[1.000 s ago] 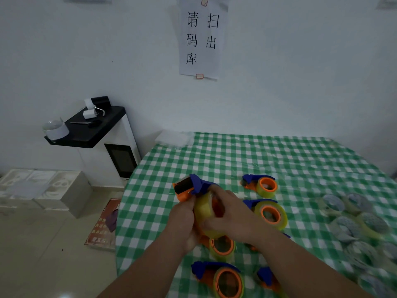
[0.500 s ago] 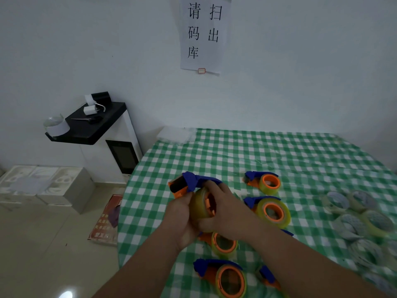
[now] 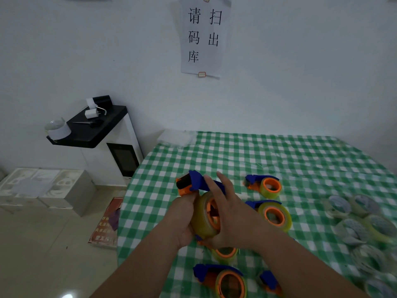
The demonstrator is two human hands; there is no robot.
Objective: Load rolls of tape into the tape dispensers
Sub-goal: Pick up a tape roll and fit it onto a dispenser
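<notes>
I hold a blue and orange tape dispenser (image 3: pixel 194 182) above the green checked table (image 3: pixel 268 153). A yellowish clear tape roll (image 3: pixel 203 216) sits on its orange hub. My left hand (image 3: pixel 182 220) grips the dispenser and roll from the left. My right hand (image 3: pixel 227 211) presses on the roll from the right, fingers spread over the hub and the blue arm. Loaded dispensers lie on the cloth at the back (image 3: pixel 264 186), in the middle (image 3: pixel 272 214), under my hands (image 3: pixel 224 253) and in front (image 3: pixel 223 280). Several loose tape rolls (image 3: pixel 361 224) lie at the right.
A white cabinet with a black top (image 3: pixel 96 127) stands left of the table, with scissors and small items on it. White boxes (image 3: pixel 40 188) sit on the floor further left. A paper sign (image 3: pixel 204 35) hangs on the wall. A clear bag (image 3: pixel 175 137) lies at the table's far corner.
My right fingers have spread out over the roll and the blue arm. The roll now shows more of its orange hub. The dispenser stays held in about the same place.
</notes>
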